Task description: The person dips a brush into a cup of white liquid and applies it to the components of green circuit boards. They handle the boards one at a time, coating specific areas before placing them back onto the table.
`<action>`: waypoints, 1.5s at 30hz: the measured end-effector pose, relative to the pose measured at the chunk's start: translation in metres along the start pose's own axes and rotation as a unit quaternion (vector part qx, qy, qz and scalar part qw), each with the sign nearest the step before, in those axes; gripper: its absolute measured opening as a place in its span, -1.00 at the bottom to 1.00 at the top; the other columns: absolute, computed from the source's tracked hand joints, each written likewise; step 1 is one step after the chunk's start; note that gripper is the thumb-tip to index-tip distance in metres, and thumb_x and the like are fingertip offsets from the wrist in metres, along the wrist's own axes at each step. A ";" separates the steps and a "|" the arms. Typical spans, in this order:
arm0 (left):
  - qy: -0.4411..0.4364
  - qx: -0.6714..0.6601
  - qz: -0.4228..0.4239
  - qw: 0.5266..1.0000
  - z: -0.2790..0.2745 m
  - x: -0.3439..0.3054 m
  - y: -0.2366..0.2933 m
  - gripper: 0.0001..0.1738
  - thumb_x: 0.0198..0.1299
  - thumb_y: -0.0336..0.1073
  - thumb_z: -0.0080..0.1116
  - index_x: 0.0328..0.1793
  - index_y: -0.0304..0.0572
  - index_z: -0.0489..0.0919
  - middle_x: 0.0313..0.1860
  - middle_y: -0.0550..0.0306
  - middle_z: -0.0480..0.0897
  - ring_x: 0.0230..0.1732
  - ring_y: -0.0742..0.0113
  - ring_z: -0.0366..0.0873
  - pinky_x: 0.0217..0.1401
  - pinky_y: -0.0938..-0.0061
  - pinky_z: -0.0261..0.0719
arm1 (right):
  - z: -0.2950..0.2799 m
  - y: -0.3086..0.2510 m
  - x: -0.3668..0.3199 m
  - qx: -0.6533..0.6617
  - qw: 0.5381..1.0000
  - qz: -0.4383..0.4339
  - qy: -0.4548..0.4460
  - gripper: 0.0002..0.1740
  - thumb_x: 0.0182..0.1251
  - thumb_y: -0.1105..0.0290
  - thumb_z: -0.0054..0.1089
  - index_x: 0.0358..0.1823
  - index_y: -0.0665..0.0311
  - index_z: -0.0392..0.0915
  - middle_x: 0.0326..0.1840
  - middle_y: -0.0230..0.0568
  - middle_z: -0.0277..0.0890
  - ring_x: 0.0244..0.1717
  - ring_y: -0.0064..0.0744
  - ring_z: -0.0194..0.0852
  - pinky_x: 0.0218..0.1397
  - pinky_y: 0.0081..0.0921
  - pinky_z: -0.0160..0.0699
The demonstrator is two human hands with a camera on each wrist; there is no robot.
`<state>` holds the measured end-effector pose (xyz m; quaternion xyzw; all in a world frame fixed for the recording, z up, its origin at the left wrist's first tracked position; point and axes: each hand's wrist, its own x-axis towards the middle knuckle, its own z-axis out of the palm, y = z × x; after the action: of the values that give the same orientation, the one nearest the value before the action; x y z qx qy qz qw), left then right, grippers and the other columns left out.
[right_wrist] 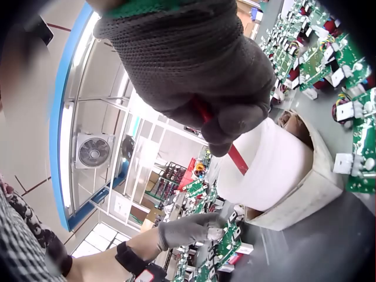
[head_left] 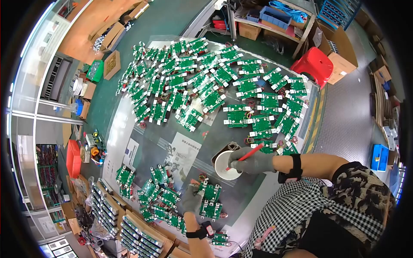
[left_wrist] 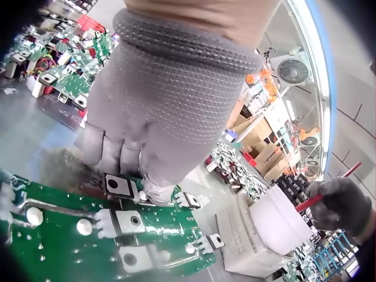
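In the head view, my gloved right hand [head_left: 251, 160] grips a thin red stick [head_left: 257, 150], perhaps a brush handle. Its lower end dips inside a white tub [head_left: 220, 165] and is hidden there. The tub sits in a small cardboard box [right_wrist: 320, 194], tilted in the right wrist view. My gloved left hand [head_left: 192, 200] holds a green circuit board [left_wrist: 64, 252] at its edge, fingers bent over the rim beside a white-mounted black component [left_wrist: 119, 185]. White blobs dot that board. Another green board [head_left: 211, 210] lies directly below it in the head view.
Many green boards [head_left: 213, 101] with wires cover the far side of the table. A smaller group of boards [head_left: 160, 195] lies left of my left hand. Trays of components [head_left: 140, 236] line the near left edge. A red stool [head_left: 316, 66] stands beyond the far right corner.
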<state>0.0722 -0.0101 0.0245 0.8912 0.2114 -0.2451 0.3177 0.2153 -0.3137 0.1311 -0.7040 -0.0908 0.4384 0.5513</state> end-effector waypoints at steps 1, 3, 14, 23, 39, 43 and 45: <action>-0.016 -0.091 0.011 0.996 -0.002 -0.003 0.002 -0.73 0.02 -0.33 0.31 -0.17 -0.21 0.53 -0.25 0.05 0.63 -0.25 0.23 0.61 -0.18 0.41 0.52 | -0.002 -0.003 -0.002 0.088 0.993 0.075 -0.006 -0.76 0.26 0.27 0.00 -0.21 0.24 0.54 -0.42 -0.26 0.54 -0.47 -0.53 0.48 -0.43 -0.53 0.44; -0.032 -0.181 0.021 0.983 -0.005 -0.009 0.000 -0.75 0.04 -0.33 0.30 -0.18 -0.23 0.53 -0.27 0.07 0.64 -0.27 0.31 0.60 -0.20 0.44 0.51 | -0.013 -0.004 -0.009 0.139 0.987 0.078 0.000 -0.77 0.29 0.28 -0.01 -0.18 0.24 0.54 -0.46 -0.30 0.54 -0.54 -0.60 0.43 -0.52 -0.60 0.37; 0.072 -0.459 0.050 0.884 -0.023 -0.053 0.013 -0.55 0.22 -0.38 0.11 0.23 -0.35 0.38 0.02 0.10 0.56 0.01 0.42 0.50 0.11 0.55 0.44 | -0.040 -0.022 -0.067 0.340 0.939 -0.011 -0.056 -0.65 0.27 0.38 -0.14 -0.02 0.44 0.46 -0.34 -0.09 0.59 -0.49 -0.46 0.55 -0.45 -0.56 0.51; -0.035 -0.523 0.092 0.846 -0.066 -0.100 0.099 -0.55 0.25 -0.35 0.05 0.26 -0.38 0.42 0.03 0.12 0.56 -0.03 0.44 0.51 0.08 0.54 0.45 | -0.039 -0.056 -0.096 0.155 0.973 -0.137 -0.101 -0.68 0.30 0.38 -0.07 -0.01 0.38 0.49 -0.28 -0.20 0.58 -0.37 -0.51 0.56 -0.29 -0.56 0.52; -0.158 -0.357 0.102 0.915 -0.069 -0.157 0.149 -0.57 0.25 -0.37 0.03 0.24 -0.40 0.46 -0.18 0.18 0.61 -0.18 0.56 0.49 -0.09 0.66 0.43 | -0.025 -0.078 -0.127 -0.041 0.969 -0.216 -0.113 -0.78 0.18 0.46 0.02 -0.24 0.38 0.61 -0.56 -0.31 0.50 -0.55 -0.61 0.41 -0.46 -0.59 0.37; -0.144 -0.353 0.097 0.920 -0.068 -0.162 0.155 -0.57 0.24 -0.38 0.03 0.23 -0.40 0.47 -0.18 0.17 0.61 -0.20 0.56 0.49 -0.11 0.68 0.42 | -0.020 -0.083 -0.135 -0.020 0.965 -0.233 -0.116 -0.78 0.17 0.46 0.02 -0.25 0.39 0.60 -0.55 -0.29 0.51 -0.54 -0.59 0.43 -0.44 -0.58 0.39; -0.146 -0.355 0.101 0.918 -0.067 -0.164 0.158 -0.57 0.23 -0.39 0.02 0.23 -0.40 0.47 -0.18 0.17 0.60 -0.20 0.57 0.48 -0.12 0.69 0.41 | -0.016 -0.083 -0.136 -0.037 0.966 -0.227 -0.120 -0.79 0.17 0.46 0.03 -0.26 0.40 0.60 -0.54 -0.28 0.51 -0.53 -0.58 0.44 -0.44 -0.56 0.40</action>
<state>0.0473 -0.1130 0.2364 0.6906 0.1450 -0.2476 0.6638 0.1751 -0.3768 0.2726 -0.6270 -0.3296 0.3794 0.5952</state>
